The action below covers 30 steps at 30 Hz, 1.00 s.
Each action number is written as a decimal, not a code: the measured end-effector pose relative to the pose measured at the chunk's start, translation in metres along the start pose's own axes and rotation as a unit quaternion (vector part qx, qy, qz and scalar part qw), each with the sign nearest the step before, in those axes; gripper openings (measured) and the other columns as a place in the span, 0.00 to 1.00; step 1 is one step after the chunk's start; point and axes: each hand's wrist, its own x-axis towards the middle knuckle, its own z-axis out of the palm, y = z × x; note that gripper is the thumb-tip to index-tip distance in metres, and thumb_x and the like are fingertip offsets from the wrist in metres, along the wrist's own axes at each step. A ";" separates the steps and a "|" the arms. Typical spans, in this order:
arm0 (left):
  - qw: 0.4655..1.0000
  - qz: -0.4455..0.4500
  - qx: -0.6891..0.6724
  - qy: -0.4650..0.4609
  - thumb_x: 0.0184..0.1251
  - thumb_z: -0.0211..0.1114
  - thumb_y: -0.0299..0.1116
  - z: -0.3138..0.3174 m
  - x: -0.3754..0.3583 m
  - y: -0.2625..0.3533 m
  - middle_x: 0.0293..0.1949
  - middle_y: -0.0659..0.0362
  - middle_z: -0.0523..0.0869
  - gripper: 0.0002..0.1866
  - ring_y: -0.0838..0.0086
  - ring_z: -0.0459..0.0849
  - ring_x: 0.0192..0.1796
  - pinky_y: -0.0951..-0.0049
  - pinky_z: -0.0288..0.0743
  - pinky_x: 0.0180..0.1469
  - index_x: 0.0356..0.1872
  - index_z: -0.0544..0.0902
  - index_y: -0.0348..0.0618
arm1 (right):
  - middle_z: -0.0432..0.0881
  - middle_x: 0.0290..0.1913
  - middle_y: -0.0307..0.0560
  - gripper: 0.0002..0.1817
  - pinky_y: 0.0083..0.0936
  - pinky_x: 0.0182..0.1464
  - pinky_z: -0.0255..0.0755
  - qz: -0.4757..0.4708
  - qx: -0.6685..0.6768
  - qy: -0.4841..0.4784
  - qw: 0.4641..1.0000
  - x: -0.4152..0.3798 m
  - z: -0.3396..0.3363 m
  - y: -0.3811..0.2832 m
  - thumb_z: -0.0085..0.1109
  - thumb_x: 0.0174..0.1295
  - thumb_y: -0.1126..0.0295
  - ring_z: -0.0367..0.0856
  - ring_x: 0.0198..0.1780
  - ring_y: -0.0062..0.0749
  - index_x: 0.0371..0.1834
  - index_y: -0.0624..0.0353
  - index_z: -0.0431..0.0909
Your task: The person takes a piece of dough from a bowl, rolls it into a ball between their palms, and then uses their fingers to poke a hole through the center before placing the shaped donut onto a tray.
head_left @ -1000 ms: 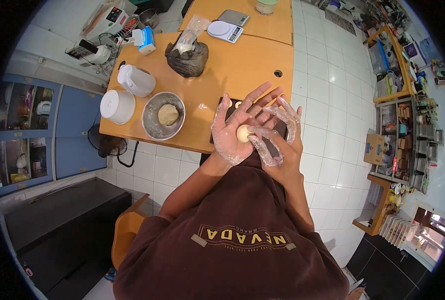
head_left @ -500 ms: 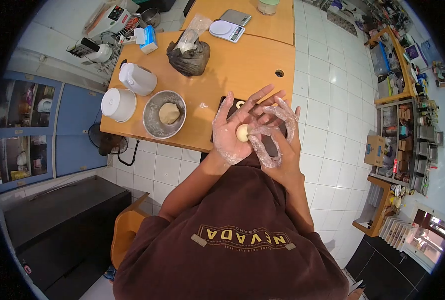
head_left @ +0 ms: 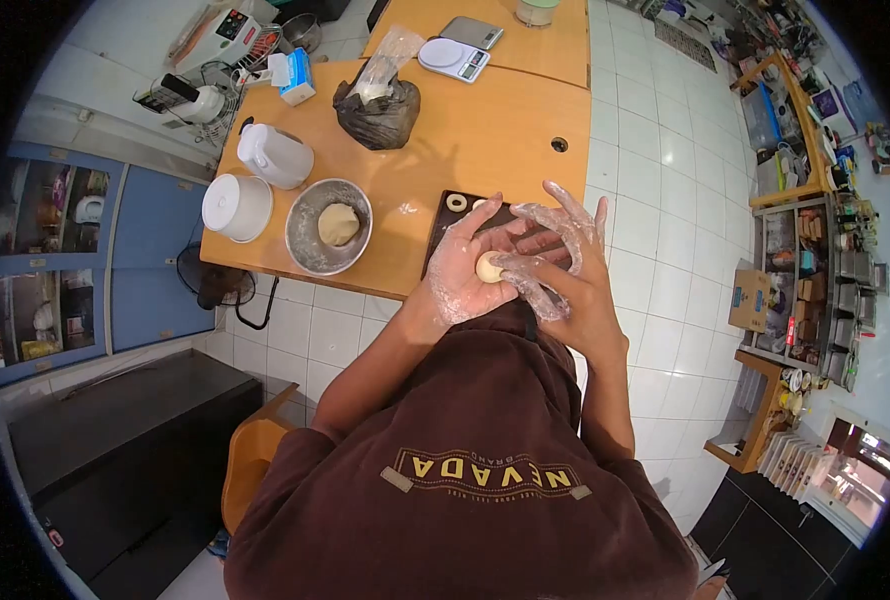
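Note:
A small pale dough ball (head_left: 488,266) rests on the palm of my left hand (head_left: 455,283), which faces up with its fingers stretched out. The fingertips of my right hand (head_left: 583,275) press against the ball's right side, while its other fingers are spread. White flour coats both hands. Beneath them lies a dark tray (head_left: 446,218), largely covered by my hands, with a dough ring (head_left: 456,202) at its far left corner. To the left, a metal bowl (head_left: 306,243) holds a bigger lump of dough (head_left: 338,225).
Beside the bowl are a white tub (head_left: 237,208) and a white jug (head_left: 275,157). Farther back stand a black plastic bag (head_left: 377,115), a white kitchen scale (head_left: 454,59) and a blue-white box (head_left: 296,78). The wooden table (head_left: 525,120) ends at the right above tiled floor.
My hands have drawn slightly down, and the left fingers have tilted over, uncovering more of the tray and a dough ring. The dough ball stays between my hands.

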 end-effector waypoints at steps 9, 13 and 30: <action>1.000 -0.005 0.005 -0.012 0.84 0.54 0.55 -0.007 0.003 0.002 0.64 0.43 0.82 0.30 0.51 0.81 0.68 0.49 0.78 0.70 0.65 0.78 0.35 | 0.81 0.67 0.41 0.12 0.76 0.83 0.31 0.011 -0.012 -0.011 1.000 0.002 0.000 0.001 0.75 0.53 0.72 0.66 0.81 0.53 0.40 0.42 0.93; 1.000 0.013 0.021 0.016 0.84 0.54 0.55 -0.003 0.004 0.000 0.65 0.42 0.82 0.30 0.50 0.82 0.68 0.48 0.78 0.70 0.65 0.77 0.35 | 0.81 0.67 0.41 0.10 0.76 0.82 0.32 0.018 -0.007 -0.007 1.000 0.000 0.004 0.003 0.76 0.56 0.70 0.66 0.81 0.53 0.41 0.44 0.93; 0.922 0.303 0.238 -0.045 0.83 0.30 0.68 0.026 0.006 -0.016 0.80 0.44 0.67 0.45 0.55 0.66 0.81 0.54 0.61 0.82 0.82 0.62 0.39 | 0.84 0.61 0.43 0.13 0.73 0.82 0.33 0.044 -0.019 0.120 0.992 -0.005 0.025 -0.012 0.78 0.55 0.70 0.70 0.77 0.53 0.45 0.48 0.93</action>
